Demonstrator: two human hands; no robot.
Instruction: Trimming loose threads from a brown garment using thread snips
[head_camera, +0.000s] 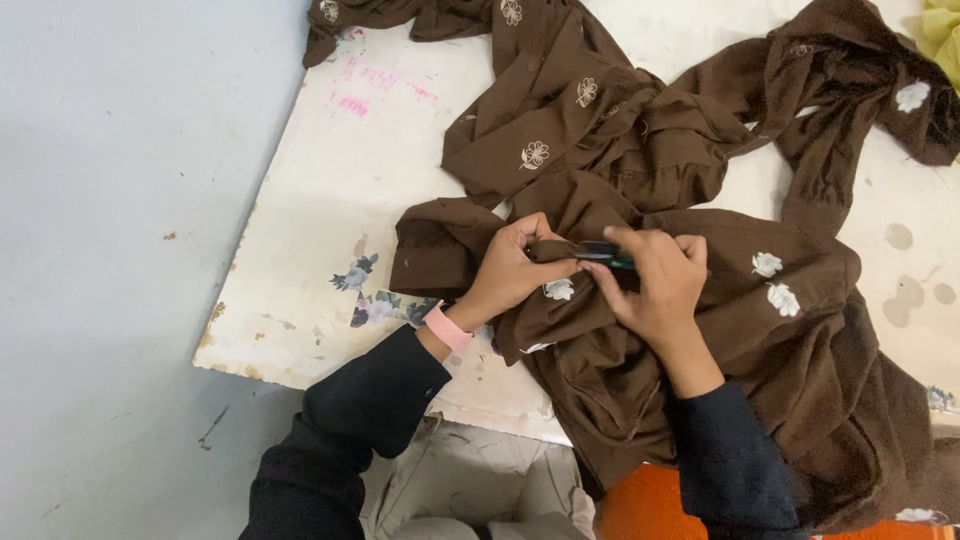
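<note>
A brown garment (640, 130) with white embroidered flowers lies crumpled across a white board (330, 200). My left hand (510, 270) pinches a fold of the brown fabric at the middle of the board. My right hand (655, 285) grips a small dark tool (605, 255) with a teal part, its tip pressed against the same fold, right next to my left fingers. A pink wristband (447, 327) sits on my left wrist. Both arms wear dark sleeves.
The board rests on a grey floor (110, 250) and carries pink marks and a small flower print (365, 295). Yellow-green cloth (945, 35) shows at the top right corner. Orange fabric (645, 505) lies under the garment near my knees.
</note>
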